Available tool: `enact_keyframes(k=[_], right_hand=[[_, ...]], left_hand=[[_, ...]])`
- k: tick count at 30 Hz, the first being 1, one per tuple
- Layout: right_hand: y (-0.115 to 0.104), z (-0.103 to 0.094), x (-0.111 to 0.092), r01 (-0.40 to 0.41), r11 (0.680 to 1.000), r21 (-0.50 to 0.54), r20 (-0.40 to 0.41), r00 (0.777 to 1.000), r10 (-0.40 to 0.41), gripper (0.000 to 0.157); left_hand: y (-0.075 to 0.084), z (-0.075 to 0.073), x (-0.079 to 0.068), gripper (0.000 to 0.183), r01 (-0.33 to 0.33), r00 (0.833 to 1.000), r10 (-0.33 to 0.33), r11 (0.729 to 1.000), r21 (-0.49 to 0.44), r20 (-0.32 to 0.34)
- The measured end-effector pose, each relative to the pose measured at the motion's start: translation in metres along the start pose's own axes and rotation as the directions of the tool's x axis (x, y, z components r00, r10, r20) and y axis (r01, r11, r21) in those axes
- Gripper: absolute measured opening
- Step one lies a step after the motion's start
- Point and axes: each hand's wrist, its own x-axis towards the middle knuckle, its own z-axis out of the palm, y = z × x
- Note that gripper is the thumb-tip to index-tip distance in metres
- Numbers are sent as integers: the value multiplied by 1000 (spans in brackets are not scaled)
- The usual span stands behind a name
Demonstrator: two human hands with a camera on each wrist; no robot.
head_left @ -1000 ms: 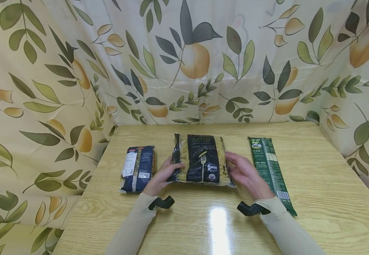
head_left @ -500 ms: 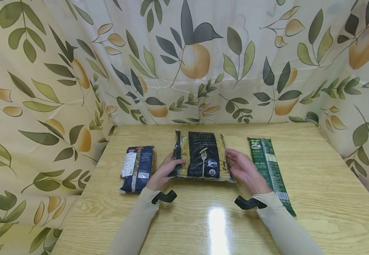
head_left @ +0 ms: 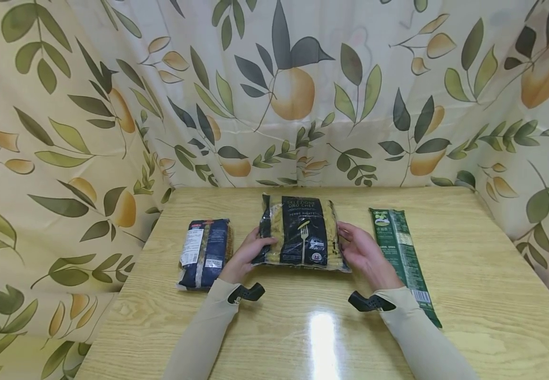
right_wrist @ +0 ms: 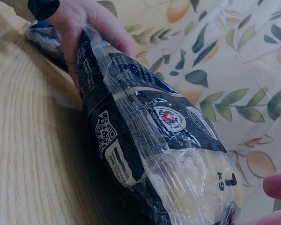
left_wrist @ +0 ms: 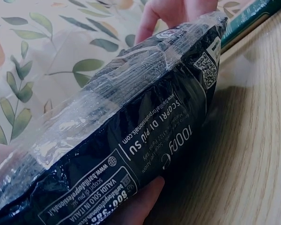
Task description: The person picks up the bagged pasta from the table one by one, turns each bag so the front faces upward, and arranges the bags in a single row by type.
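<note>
A clear and black bag of penne pasta (head_left: 304, 232) is held between both hands over the middle of the table, its printed front facing up and toward me. My left hand (head_left: 244, 256) grips its left end, thumb on the front; in the left wrist view a finger (left_wrist: 143, 204) shows under the bag. At the other end my right hand (head_left: 364, 253) holds the right edge, with most of its fingers hidden behind the bag. In both wrist views the bag's dark bottom side (left_wrist: 154, 126) stands above the wood, with a shadow beneath.
Left of the hands lies a navy bag of pasta (head_left: 205, 253) with a white label. A long green packet (head_left: 403, 258) lies at the right, partly behind the right wrist. The wooden table (head_left: 274, 332) meets a leaf-patterned curtain (head_left: 298, 132) at its back and left.
Over the first half second the penne bag rises slightly and tilts, and both hands shift a little with it. Since then bag and hands have stayed almost still.
</note>
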Motion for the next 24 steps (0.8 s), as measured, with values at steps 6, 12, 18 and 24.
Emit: enact_keyframes(k=[6,12,18,24], right_hand=[[2,-2,0,-1,1000,-3,-9,1000,1,23],[2,-2,-2,9,1000,-13,-2,1000,-9,24],[3,-4,-4,13,1000,-23,3,1000,-13,16],[4,-4,-6,7,999,-33,3,1000,-7,21]], left_hand=[[0,1,-2,99,17,1000,-16,1000,25,-26],[0,2,-2,92,-3,1000,3,1000,11,-9],[-1,2,-7,66,9,998,-6,999,-40,58],[0,1,-11,71,1,998,4,998,-68,66]])
